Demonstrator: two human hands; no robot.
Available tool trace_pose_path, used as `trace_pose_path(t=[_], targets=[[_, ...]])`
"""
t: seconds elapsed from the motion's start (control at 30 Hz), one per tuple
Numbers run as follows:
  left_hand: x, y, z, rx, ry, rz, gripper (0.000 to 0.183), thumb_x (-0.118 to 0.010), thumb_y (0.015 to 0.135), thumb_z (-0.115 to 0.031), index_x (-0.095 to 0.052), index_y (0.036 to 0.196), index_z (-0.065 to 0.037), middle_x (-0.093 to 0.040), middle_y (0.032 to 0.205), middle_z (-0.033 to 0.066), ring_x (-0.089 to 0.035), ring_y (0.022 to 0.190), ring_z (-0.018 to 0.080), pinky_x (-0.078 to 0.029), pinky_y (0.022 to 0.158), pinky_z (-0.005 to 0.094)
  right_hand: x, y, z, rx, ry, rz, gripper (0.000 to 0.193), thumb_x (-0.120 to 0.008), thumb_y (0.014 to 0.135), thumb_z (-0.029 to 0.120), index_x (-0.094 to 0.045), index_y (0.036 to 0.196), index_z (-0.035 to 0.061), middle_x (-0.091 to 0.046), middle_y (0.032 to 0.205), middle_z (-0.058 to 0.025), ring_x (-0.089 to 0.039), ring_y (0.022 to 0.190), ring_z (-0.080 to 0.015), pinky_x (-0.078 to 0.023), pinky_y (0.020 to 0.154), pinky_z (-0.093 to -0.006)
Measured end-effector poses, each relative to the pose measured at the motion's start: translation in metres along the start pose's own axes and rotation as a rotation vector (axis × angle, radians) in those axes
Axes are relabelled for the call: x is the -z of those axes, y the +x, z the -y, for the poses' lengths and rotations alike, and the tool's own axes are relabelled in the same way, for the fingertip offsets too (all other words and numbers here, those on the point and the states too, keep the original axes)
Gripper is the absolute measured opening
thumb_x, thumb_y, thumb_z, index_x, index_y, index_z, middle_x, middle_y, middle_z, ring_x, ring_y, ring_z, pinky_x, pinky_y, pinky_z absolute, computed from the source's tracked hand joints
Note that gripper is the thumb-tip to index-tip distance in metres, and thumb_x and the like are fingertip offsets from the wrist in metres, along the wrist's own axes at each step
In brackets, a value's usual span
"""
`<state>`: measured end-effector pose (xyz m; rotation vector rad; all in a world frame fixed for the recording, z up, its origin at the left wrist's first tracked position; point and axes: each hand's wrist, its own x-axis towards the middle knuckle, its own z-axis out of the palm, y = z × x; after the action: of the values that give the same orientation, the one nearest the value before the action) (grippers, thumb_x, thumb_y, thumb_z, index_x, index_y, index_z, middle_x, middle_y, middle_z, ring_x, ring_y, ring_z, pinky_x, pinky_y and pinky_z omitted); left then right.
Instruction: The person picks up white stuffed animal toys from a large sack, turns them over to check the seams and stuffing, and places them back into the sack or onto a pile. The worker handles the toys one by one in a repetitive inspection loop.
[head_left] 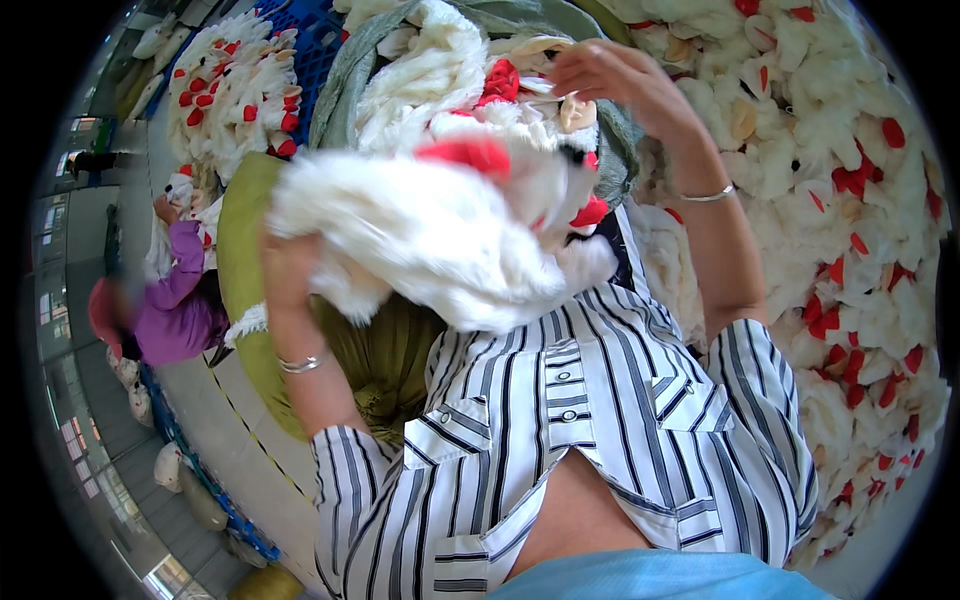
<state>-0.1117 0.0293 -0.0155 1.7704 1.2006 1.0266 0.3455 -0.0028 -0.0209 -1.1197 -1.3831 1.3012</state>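
the left hand (290, 265) — blurred — clutches a white plush skin (420, 235) over the near edge of the grey-green sack (335, 90); by the sack's far right edge hovers the right hand (615, 85), fingers bent — gripping anything, i can't tell.

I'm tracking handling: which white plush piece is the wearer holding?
The white furry plush piece in the left hand, overlapping the white striped shirt; most others lie heaped.

There on the left, a co-worker (182, 310) in a purple top (170, 335) and reddish cap (102, 305); a yellow-and-black line (262, 440) crosses the pale floor (205, 425), blue plastic latticework (318, 52) shows up top.
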Motion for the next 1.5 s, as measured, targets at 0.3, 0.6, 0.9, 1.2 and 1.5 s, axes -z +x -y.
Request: trace_pose_path(t=[0.3,0.6,0.9,1.2,1.5], targets=[[-0.048,0.106,-0.086,-0.271,-0.291,-0.384,0.023,-0.063,0.087,-0.003,-0.062,0.11,-0.001,-0.065,0.109,0.0112,-0.066,0.086,0.0177,-0.055,0.069,0.0283,-0.066,0.054,0.002,0.165,0.386,0.259,0.079,-0.05,0.094,0.058,-0.032,0.145,0.0006,-0.055,0.131,-0.0131,-0.06,0.107,-0.0216,-0.05,0.084,-0.0322],[-0.13,0.067,-0.095,-0.805,0.314,-0.01,0.063,-0.078,0.069,-0.008,-0.053,0.127,-0.005,-0.054,0.131,0.0115,-0.045,0.126,0.0291,-0.037,0.105,0.038,-0.086,0.07,-0.005,0.149,0.728,-0.188,0.027,-0.061,0.09,0.011,-0.062,0.114,-0.0023,-0.068,0.107,-0.0105,-0.068,0.095,-0.0215,-0.056,0.08,-0.0349],[-0.125,0.037,-0.019,0.047,0.123,0.405,0.086,-0.079,0.078,-0.025,-0.032,0.146,0.001,-0.054,0.132,0.0201,-0.052,0.122,0.0245,-0.042,0.101,0.0358,0.022,0.058,-0.004,0.141,0.845,-0.424,0.027,-0.055,0.094,0.024,-0.063,0.111,0.004,-0.068,0.105,-0.0085,-0.067,0.093,-0.0214,-0.055,0.081,-0.0359],[-0.095,0.056,-0.004,0.003,0.434,0.361,0.032,-0.071,0.078,-0.014,-0.065,0.105,0.001,-0.07,0.09,0.0172,-0.068,0.079,0.0229,-0.053,0.074,0.0353,0.036,0.046,0.024,0.314,0.939,-0.367,0.028,-0.063,0.091,0.023,-0.059,0.113,0.0063,-0.063,0.105,-0.0034,-0.062,0.094,-0.016,-0.053,0.083,-0.0338],[-0.034,0.111,0.003,-0.469,0.735,-0.326,0.035,-0.064,0.086,-0.012,-0.059,0.118,0.002,-0.064,0.11,0.0155,-0.063,0.095,0.0174,-0.051,0.08,0.0293,0.014,0.003,-0.078,0.331,-0.335,-0.28,0.046,-0.073,0.079,0.004,-0.056,0.122,0.0051,-0.059,0.116,-0.0014,-0.056,0.108,-0.0157,-0.046,0.095,-0.0311]])
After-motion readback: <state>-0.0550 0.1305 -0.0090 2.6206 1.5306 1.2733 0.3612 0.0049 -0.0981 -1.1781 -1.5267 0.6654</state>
